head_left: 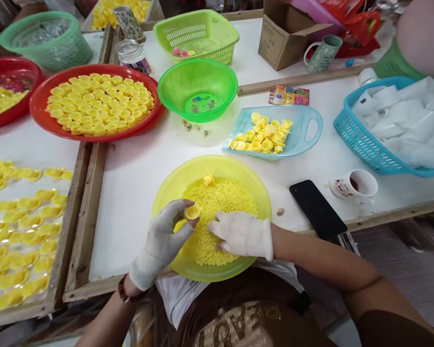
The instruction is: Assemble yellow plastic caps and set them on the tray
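A yellow bowl (210, 164) full of small yellow beads (235, 197) sits close in front of me at the table edge. Pinched between the thumb and fingers of my gloved left hand (162, 236) is a small yellow plastic cup (193, 212), held over the bowl's left side, its round opening facing up. My right hand (242, 233), also in a white glove with bare fingertips, is curled down into the beads; its fingertips are partly hidden among them. Another yellow rimmed cup (209, 180) lies on the beads near the far rim.
Beyond the bowl stand a blue scoop tray (313, 113) of yellow cups, a green bowl (197, 72) and a red tray (94, 137) heaped with yellow pieces. To the right are a phone (317, 207), a mug (365, 183) and a blue basket (365, 140). Wooden strips (85, 217) edge the table sections.
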